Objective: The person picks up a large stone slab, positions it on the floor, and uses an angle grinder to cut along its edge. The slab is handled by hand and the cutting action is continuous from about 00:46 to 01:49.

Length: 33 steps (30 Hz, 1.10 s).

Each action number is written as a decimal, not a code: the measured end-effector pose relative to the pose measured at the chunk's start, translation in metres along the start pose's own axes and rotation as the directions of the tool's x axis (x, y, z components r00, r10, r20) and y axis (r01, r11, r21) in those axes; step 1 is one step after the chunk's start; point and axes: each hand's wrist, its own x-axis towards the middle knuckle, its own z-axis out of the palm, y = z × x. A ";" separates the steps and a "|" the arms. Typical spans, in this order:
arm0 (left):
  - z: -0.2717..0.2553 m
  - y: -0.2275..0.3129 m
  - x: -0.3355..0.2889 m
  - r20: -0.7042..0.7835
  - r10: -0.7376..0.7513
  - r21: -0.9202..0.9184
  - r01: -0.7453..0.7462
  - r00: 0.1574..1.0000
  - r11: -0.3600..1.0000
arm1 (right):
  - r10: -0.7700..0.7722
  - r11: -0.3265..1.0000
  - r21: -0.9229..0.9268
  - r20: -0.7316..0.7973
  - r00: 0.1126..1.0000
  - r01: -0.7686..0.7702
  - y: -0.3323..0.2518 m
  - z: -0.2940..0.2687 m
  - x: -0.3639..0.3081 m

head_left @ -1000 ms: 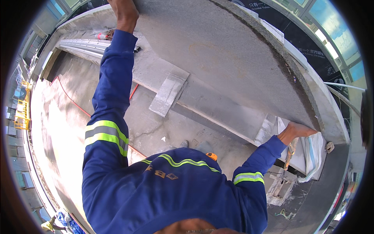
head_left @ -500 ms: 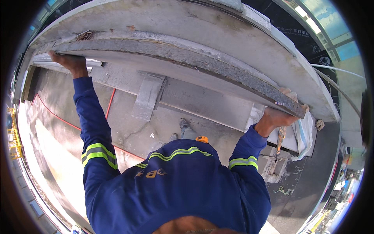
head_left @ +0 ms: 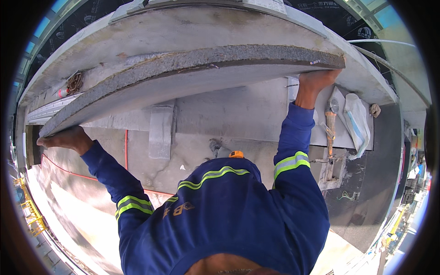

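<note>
A long, thick grey panel (head_left: 201, 57) with a rough, speckled edge spans the view in front of me, like a concrete or lightweight wall board. Its left end is nearer to me than its right end. My left hand (head_left: 68, 139) grips the panel near its left end. At the far right, my right hand (head_left: 318, 83) holds the other end, its fingers partly hidden behind the panel. Both arms are spread wide. Behind the panel rises a grey wall (head_left: 220, 27), partly covered by it.
An orange-handled power tool (head_left: 331, 123) lies at the right beside a white bag (head_left: 358, 121). A grey slab piece (head_left: 161, 135) rests near my feet. Red hose (head_left: 126, 149) crosses the floor at left. Coiled rope (head_left: 74, 82) and metal channels (head_left: 50, 111) lie by the wall.
The panel has turned: its left end has swung toward me with my left hand, while its right end has moved away and slightly left with my right hand. The tool and bag show more fully.
</note>
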 end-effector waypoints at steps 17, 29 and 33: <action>-0.217 -0.042 -0.113 0.282 0.274 -0.628 -0.039 0.920 0.777 | 0.042 0.916 0.290 0.618 0.785 -0.278 -0.045 -0.141 -0.062; -0.278 0.015 -0.257 -0.145 -0.657 -0.643 0.435 0.740 0.631 | 0.606 0.765 -0.003 0.344 0.717 -0.644 -0.109 -0.228 -0.184; -0.324 -0.012 -0.322 -0.107 -0.779 -0.659 0.543 0.618 0.521 | 0.883 0.450 -0.279 0.281 0.376 -0.848 -0.114 -0.282 -0.210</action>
